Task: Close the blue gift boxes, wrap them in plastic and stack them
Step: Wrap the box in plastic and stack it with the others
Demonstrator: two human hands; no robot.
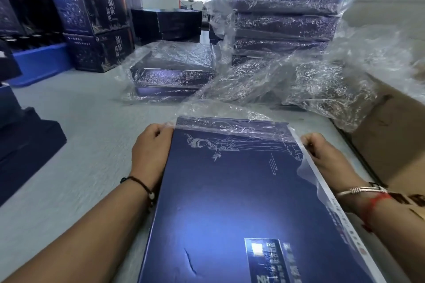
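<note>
A closed blue gift box (230, 202) with a white line drawing lies flat in front of me. A clear plastic bag (232, 127) covers only its far end. My left hand (150, 151) pinches the bag's edge at the box's far left corner. At the far right edge my right hand (326, 158) grips the plastic, which trails along that side. Beyond, a low stack of wrapped boxes (172, 76) and a tall stack of wrapped boxes (285, 20) stand on the table.
Loose crumpled plastic bags (322, 85) spread from the tall stack toward my right. A brown cardboard carton (391, 145) sits at the right. Dark printed cartons (96, 30) and a blue crate (41, 62) stand at the left. The grey table (80, 133) shows on my left.
</note>
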